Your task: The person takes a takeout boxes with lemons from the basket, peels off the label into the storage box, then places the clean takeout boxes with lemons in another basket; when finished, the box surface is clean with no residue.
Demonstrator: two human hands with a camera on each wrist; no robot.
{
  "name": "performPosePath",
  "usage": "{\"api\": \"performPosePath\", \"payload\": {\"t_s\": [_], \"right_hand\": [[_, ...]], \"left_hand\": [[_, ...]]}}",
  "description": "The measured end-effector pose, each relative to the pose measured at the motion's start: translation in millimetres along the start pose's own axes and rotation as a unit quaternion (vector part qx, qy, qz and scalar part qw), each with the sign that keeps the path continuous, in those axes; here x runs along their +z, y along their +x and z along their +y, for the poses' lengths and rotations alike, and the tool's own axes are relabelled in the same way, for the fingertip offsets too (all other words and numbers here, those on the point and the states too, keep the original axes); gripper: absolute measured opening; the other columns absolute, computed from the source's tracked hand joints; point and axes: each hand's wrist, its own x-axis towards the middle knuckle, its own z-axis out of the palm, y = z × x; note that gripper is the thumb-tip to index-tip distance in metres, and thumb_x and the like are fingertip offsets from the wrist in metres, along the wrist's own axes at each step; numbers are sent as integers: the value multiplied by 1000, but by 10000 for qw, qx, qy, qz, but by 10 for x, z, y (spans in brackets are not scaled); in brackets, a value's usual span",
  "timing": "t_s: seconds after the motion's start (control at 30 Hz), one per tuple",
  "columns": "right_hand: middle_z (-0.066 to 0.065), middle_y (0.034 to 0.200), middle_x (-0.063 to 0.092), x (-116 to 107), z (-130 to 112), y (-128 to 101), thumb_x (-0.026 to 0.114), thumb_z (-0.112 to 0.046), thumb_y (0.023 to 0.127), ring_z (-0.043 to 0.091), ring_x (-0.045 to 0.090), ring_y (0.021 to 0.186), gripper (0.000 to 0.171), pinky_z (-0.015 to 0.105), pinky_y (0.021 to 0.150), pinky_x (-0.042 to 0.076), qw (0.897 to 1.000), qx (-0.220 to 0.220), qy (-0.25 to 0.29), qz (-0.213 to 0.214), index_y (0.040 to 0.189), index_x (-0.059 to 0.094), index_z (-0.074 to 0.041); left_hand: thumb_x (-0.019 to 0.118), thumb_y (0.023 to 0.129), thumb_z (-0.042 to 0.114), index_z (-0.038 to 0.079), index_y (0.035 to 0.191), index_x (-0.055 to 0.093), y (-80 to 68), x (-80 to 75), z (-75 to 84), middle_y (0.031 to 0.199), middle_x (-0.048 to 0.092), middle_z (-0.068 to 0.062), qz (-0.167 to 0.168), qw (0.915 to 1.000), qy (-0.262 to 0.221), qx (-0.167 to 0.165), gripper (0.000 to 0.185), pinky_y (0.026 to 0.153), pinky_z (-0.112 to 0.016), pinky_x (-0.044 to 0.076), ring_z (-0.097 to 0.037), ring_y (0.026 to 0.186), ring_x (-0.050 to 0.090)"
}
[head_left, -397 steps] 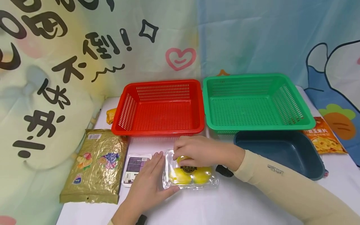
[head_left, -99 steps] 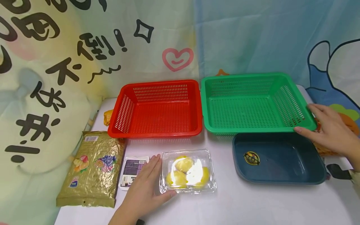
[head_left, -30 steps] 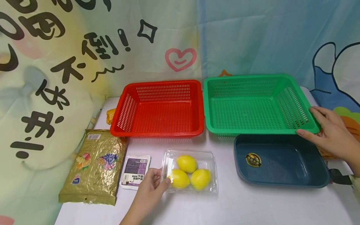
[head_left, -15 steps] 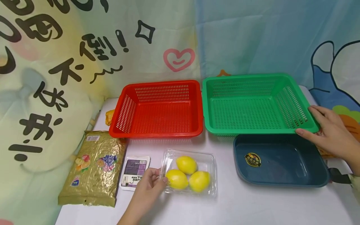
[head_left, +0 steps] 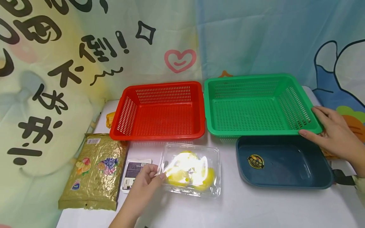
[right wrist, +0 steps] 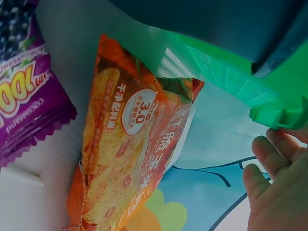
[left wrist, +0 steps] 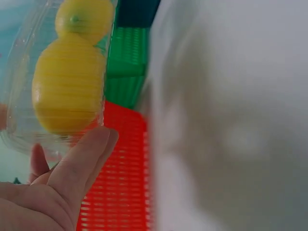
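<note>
In the head view my left hand (head_left: 145, 183) pinches the left edge of a clear plastic box (head_left: 168, 152) of three lemons (head_left: 209, 177), thumb on top and fingers beneath. The left wrist view shows the box's side with two lemons (left wrist: 70, 91) through it; the box is raised off the table. Glare covers much of the lid in the head view. My right hand (head_left: 336, 136) rests on the front right corner of the green basket (head_left: 260, 131), its fingers fairly straight against the rim. A round dark sticker (head_left: 255, 161) is on the navy basin (head_left: 288, 177).
A red basket (head_left: 159, 137) stands left of the green one. A gold candy bag (head_left: 94, 177), a small white-and-purple packet (head_left: 134, 172) and a yellow wrapper (head_left: 110, 119) lie at the left. Beyond the basin are an orange snack bag (right wrist: 125, 139) and a purple packet (right wrist: 33, 106).
The sticker has gone from the lemon box to the basin. My right hand has moved from the box to the green basket. My left hand, earlier flat beside the box, now grips and tilts it.
</note>
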Motion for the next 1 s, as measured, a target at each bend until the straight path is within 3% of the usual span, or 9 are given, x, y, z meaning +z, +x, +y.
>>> {"api": "performPosePath", "payload": {"t_s": [0.23,0.5,0.83,1.0], "right_hand": [[34,171,2,-20,-6,-2,66,-46,101,57,3,156,100,74,127,2,10000,-11,40,-34,165,8,5],[33,172,2,-12,1,6,66,-44,101,56,4,156,100,75,126,5,9999,-45,134,-37,165,8,5],[33,171,2,-31,-12,0,66,-43,101,56,5,155,98,74,126,6,9996,-111,251,-56,165,8,5],[33,171,3,-31,-10,1,67,-42,101,57,6,155,98,74,126,7,9996,-116,259,-33,165,9,5]], "left_hand": [[65,99,14,-1,118,53,76,-75,265,98,69,-10,-57,9995,122,275,27,81,-25,57,-14,88,65],[61,101,19,0,121,52,276,-134,521,104,69,-16,-308,9965,389,672,29,94,-31,58,-23,96,67],[66,99,29,4,122,54,551,9,857,108,66,-15,-464,9960,529,555,36,100,-40,61,-25,101,67],[64,99,31,5,121,54,702,86,996,107,63,-13,-566,9953,593,525,36,95,-39,61,-25,101,64]]}}
